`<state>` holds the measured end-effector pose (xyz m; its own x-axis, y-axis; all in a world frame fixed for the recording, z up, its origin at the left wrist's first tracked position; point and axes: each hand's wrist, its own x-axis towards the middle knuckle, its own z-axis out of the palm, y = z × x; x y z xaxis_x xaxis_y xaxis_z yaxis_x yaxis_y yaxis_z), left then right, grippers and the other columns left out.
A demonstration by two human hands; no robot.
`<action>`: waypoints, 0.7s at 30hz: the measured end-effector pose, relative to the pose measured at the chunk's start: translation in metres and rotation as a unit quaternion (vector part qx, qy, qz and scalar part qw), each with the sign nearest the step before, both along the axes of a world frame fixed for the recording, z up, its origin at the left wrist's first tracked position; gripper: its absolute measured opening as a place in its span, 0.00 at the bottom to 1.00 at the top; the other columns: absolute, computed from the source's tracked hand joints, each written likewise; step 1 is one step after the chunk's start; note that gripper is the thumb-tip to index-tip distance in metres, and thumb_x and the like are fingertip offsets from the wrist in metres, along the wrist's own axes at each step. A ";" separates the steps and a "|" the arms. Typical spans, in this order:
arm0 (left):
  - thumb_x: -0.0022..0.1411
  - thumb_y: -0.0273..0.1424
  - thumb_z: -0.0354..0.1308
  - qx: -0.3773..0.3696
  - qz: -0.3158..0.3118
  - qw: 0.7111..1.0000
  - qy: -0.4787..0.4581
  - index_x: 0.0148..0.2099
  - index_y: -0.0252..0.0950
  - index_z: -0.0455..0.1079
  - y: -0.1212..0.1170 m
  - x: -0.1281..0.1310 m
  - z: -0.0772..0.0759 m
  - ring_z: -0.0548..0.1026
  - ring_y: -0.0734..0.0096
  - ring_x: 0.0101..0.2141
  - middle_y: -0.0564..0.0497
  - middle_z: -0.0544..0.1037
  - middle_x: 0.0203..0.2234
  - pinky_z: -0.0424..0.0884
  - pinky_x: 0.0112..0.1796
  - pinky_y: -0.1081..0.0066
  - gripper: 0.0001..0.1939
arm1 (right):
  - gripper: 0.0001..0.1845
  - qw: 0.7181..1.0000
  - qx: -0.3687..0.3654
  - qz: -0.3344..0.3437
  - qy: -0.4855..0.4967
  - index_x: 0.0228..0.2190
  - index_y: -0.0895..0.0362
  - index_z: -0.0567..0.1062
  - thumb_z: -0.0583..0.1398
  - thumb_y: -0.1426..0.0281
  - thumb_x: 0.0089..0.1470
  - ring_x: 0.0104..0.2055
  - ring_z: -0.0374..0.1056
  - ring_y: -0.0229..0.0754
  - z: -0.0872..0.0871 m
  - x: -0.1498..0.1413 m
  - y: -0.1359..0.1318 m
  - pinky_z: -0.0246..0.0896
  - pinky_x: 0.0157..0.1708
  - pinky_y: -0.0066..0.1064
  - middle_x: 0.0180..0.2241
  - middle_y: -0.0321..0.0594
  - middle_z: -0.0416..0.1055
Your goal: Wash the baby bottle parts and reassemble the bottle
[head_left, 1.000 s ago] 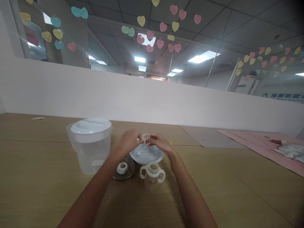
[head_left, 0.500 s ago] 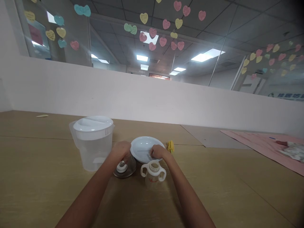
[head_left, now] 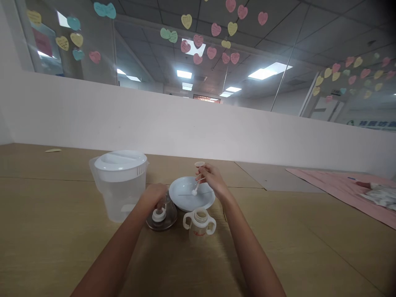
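My right hand (head_left: pixel 213 178) is raised over the white plate (head_left: pixel 175 198), its fingers closed on a bottle straw (head_left: pixel 198 185) with a round flat top and a white weighted ball at its lower end. The ball hangs above the plate. My left hand (head_left: pixel 154 196) reaches down with fingers closed at a white ring-shaped bottle collar (head_left: pixel 159 215), which lies on a shiny round metal dish (head_left: pixel 168 222). Part of that dish is hidden by my hand. Between my forearms a two-handled baby bottle (head_left: pixel 199 233) stands upright, its mouth uncovered.
A clear plastic pitcher (head_left: pixel 123 194) with a white lid stands left of my left hand. At the far right, a pink cloth (head_left: pixel 315 181) bears a pale crumpled item (head_left: pixel 382 196). A white wall (head_left: pixel 185 123) closes off the table's back.
My right hand has lifted from the plate with the straw in its fingers. My left hand's fingers have come down onto the collar. The yellow item beyond my right hand is now hidden.
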<state>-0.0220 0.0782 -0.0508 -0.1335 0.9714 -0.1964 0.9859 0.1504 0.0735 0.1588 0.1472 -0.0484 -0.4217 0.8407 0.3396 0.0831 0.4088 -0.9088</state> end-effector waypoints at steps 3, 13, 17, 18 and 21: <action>0.31 0.20 0.61 -0.005 0.004 1.000 0.018 0.15 0.33 0.69 -0.010 0.000 0.012 0.74 0.59 0.25 0.46 0.73 0.14 0.68 0.28 0.68 0.05 | 0.11 0.997 -0.007 0.075 0.014 0.35 0.59 0.68 0.53 0.66 0.51 0.23 0.65 0.31 0.023 0.013 -0.024 0.62 0.23 0.23 0.26 0.35 0.66; 0.45 0.27 0.49 0.113 -0.079 0.990 0.003 0.25 0.35 0.71 -0.037 0.001 0.045 0.68 0.73 0.23 0.52 0.73 0.21 0.55 0.22 0.76 0.09 | 0.09 0.953 0.027 0.203 -0.221 0.32 0.60 0.72 0.55 0.69 0.49 0.27 0.66 0.33 0.031 0.025 -0.042 0.62 0.29 0.25 0.28 0.37 0.71; 0.50 0.32 0.48 0.126 -0.124 0.983 -0.056 0.21 0.35 0.68 -0.041 0.004 0.049 0.65 0.75 0.20 0.53 0.71 0.18 0.53 0.20 0.76 0.11 | 0.09 0.928 0.054 0.210 -0.302 0.29 0.58 0.75 0.58 0.67 0.46 0.35 0.67 0.38 0.022 0.027 -0.031 0.60 0.33 0.26 0.29 0.37 0.73; 0.51 0.33 0.48 0.134 -0.121 0.981 -0.067 0.22 0.35 0.68 -0.042 0.005 0.050 0.65 0.75 0.21 0.53 0.71 0.19 0.53 0.20 0.76 0.12 | 0.09 0.920 0.055 0.208 -0.328 0.29 0.58 0.76 0.59 0.67 0.44 0.36 0.67 0.39 0.020 0.028 -0.029 0.60 0.33 0.26 0.30 0.36 0.73; 0.54 0.35 0.46 0.171 -0.112 0.976 -0.081 0.27 0.36 0.68 -0.047 0.010 0.056 0.68 0.73 0.24 0.52 0.74 0.24 0.55 0.22 0.76 0.12 | 0.12 0.904 0.039 0.191 -0.382 0.30 0.57 0.76 0.62 0.67 0.39 0.36 0.68 0.41 0.018 0.036 -0.024 0.60 0.34 0.27 0.32 0.37 0.74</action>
